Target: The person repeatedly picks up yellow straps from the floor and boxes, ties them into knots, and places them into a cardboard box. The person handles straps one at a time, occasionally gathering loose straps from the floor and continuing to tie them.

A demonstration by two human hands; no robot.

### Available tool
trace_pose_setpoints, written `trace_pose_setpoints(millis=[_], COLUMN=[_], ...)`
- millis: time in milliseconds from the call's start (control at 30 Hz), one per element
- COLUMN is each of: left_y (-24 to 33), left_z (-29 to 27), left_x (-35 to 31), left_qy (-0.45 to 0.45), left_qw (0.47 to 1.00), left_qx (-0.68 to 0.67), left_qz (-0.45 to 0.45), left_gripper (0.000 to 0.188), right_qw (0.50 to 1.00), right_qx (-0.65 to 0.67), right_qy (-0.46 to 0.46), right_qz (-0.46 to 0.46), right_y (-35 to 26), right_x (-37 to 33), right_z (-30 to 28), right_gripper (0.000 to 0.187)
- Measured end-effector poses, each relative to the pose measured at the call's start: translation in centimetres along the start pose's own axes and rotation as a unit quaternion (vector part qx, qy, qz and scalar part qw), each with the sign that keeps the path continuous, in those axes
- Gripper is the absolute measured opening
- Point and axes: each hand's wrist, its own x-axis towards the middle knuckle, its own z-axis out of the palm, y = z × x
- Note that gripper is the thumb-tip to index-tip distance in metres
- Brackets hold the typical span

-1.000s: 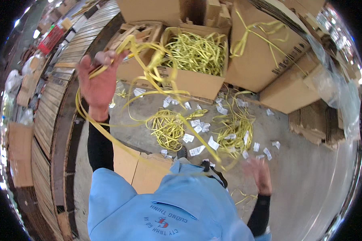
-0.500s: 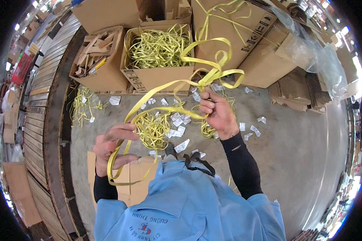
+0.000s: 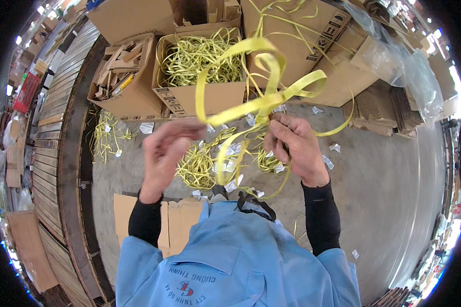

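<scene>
Above concrete floor (image 3: 394, 204), right hand (image 3: 294, 146) fingers clenched on bunched yellow strap (image 3: 264, 102), loops raised before strap-filled cardboard box (image 3: 200, 97). Left hand (image 3: 164, 153) blurred, fingers apparently pinching strap end. Step looks like gathering loops; next move probably needs tidy coil, firm grip.

- Bare concrete floor (image 3: 394, 204) lies open to the right hand's (image 3: 297, 148) right.
- Loose yellow strap pile (image 3: 205, 163) and white paper scraps (image 3: 230, 184) clutter the floor under both hands.
- Strap-filled box (image 3: 200, 97) and scrap-cardboard box (image 3: 123, 87) wall off the far side.
- Flattened cardboard (image 3: 174, 225) lies near below the left hand (image 3: 161, 153).
</scene>
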Motion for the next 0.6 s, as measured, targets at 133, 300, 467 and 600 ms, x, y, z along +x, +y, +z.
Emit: trace_pose_setpoints(millis=[133,300,467,600], left_y=[-0.5,-1.8,-4.4,-7.1], left_z=[3.7,5.7,8.1,8.6], left_x=[1.6,1.9,-0.2,-0.6], left_qy=[-0.099,-0.038,0.085,0.117], left_qw=[0.992,0.998,0.988,0.974], left_qx=[-0.026,-0.041,-0.111,0.012], left_qz=[-0.074,-0.021,0.068,0.193], left_gripper=[0.037,0.041,0.034,0.055], right_qw=[0.998,0.996,0.991,0.976], right_qx=[-0.060,-0.050,0.012,-0.065], right_qy=[0.008,0.066,0.087,0.158], right_qz=[0.019,-0.036,-0.096,-0.132], right_y=[-0.9,-1.1,0.3,2.1], right_x=[-1.2,-3.0,-3.5,-3.1], right_z=[1.0,1.9,3.2,5.0], right_gripper=[0.028,0.034,0.040,0.032])
